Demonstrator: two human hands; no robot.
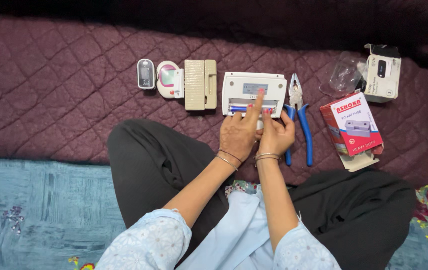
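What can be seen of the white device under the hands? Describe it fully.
The white device is a flat rectangular plastic unit lying back-up on the maroon quilt. It carries a small grey label, and its open compartment shows batteries lying lengthwise. The left hand presses a finger into that compartment; the right hand touches its lower edge. Blue-handled pliers lie beside it.

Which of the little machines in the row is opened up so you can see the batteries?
The white one under the hands, beside the pliers. Its battery slot is uncovered; the others are closed.
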